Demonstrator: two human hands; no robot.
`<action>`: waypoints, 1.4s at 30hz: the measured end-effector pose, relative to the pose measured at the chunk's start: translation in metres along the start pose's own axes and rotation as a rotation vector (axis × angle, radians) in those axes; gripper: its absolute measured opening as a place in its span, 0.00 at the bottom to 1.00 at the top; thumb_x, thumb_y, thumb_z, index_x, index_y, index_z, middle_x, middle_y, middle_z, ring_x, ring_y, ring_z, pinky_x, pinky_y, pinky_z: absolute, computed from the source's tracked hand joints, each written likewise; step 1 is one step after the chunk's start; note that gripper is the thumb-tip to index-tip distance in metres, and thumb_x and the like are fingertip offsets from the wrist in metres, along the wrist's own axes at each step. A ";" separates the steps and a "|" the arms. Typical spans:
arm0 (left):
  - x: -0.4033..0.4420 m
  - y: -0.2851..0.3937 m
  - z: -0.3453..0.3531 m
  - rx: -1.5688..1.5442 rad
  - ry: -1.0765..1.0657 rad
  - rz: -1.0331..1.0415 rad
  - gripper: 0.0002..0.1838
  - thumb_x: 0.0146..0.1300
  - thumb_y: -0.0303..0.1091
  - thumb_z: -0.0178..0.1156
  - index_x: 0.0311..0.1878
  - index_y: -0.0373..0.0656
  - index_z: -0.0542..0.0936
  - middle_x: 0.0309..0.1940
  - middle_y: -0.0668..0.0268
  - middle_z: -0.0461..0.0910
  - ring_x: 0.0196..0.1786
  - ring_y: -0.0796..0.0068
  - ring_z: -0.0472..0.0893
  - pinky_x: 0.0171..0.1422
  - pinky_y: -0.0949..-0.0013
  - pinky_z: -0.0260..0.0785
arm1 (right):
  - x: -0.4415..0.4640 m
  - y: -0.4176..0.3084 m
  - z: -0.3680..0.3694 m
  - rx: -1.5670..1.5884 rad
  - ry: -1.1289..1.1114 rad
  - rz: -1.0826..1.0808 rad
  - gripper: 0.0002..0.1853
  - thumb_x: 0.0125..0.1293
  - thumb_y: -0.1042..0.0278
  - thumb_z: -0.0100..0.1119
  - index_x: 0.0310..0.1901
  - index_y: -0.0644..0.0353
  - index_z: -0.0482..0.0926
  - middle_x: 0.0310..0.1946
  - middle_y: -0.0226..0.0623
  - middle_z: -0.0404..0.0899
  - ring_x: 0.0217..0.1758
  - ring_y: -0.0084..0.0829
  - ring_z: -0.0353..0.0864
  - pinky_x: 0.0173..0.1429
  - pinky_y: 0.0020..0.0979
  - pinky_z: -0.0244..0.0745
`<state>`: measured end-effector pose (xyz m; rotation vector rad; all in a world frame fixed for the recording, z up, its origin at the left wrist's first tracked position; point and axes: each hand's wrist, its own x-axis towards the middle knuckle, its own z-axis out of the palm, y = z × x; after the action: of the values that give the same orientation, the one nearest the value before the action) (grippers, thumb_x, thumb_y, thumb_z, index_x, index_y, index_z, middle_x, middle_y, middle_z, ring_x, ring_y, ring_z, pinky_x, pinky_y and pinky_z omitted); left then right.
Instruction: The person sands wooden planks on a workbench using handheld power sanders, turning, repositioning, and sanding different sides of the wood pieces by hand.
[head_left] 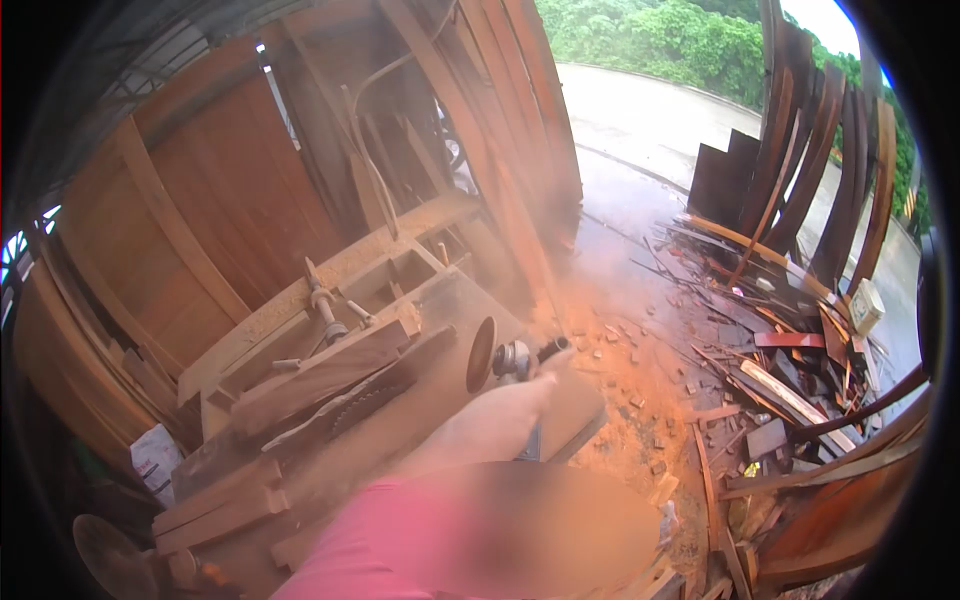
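My left hand [550,377], below a pink sleeve [385,535], reaches over the wooden workbench and is closed around the dark handle end of an angle grinder [513,360]. The grinder's round disc [481,355] stands nearly on edge to the left of the hand. Orange dust hangs in the air beyond the tool. Left of the disc lie dusty dark wood pieces [325,375]. A blurred patch covers the bottom middle, and my right hand does not show.
Left, a dusty wooden frame [250,330] holds a metal clamp [322,300]; tall panels [225,170] lean behind. Orange sawdust [630,400] and small wood chips cover the floor. Right, scrap wood [790,390] is heaped below upright boards [800,170]. Another disc [112,555] sits lower left.
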<state>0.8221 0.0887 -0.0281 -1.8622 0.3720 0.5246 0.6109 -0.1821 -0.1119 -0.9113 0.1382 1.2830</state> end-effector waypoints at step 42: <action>-0.682 0.528 0.023 -1.354 -0.034 -1.667 0.33 0.48 0.42 0.81 0.56 0.48 0.76 0.54 0.63 0.77 0.57 0.61 0.77 0.63 0.54 0.65 | -0.016 0.242 0.232 -2.197 -0.397 -0.913 0.43 0.56 0.55 0.80 0.74 0.45 0.71 0.79 0.45 0.60 0.85 0.52 0.50 0.79 0.76 0.44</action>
<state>-0.0236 -0.0672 -0.1004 -2.5004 -1.8861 -0.5508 0.3079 -0.0442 -0.0731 -1.9875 -2.1140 0.2128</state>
